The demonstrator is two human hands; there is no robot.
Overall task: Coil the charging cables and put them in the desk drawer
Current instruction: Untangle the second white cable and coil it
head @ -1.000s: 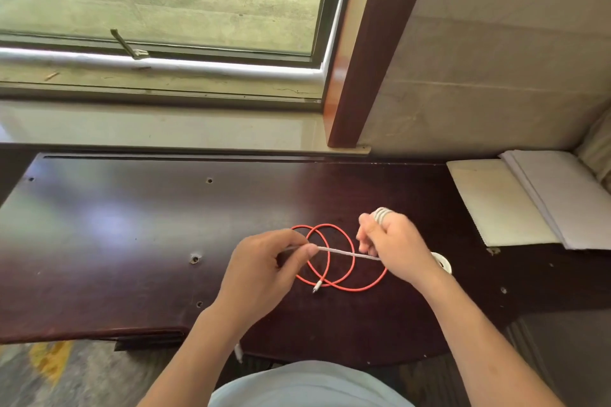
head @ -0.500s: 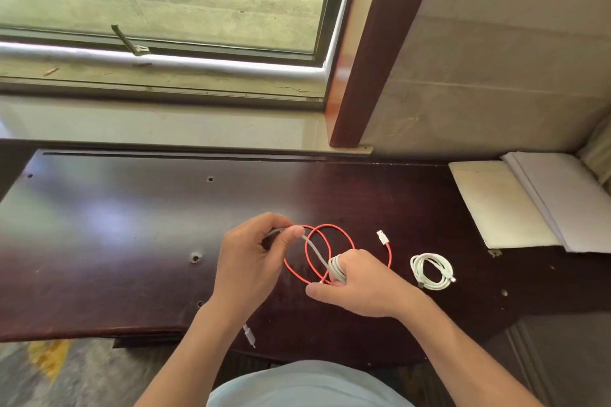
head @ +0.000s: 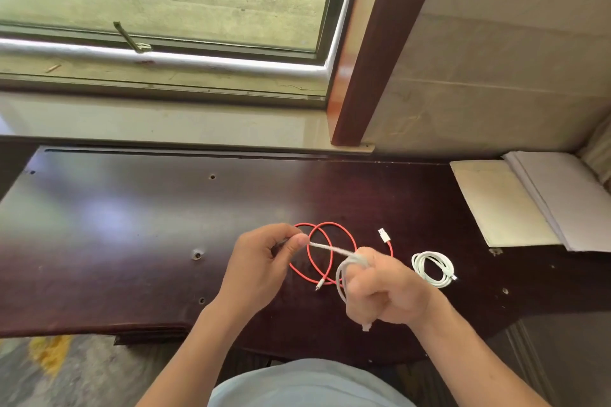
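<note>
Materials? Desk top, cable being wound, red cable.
Dark reddish-brown desk top: looks like glossy lacquered wood or veneer; it mirrors the window light.
Pale grey cable held between both hands: possibly braided fabric, matte; too blurred to confirm.
Red cable: smooth rubbery plastic, by its even sheen.

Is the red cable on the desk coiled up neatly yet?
No. The red cable lies in loose, overlapping loops on the desk, both plug ends free, neither hand touching it.
</note>
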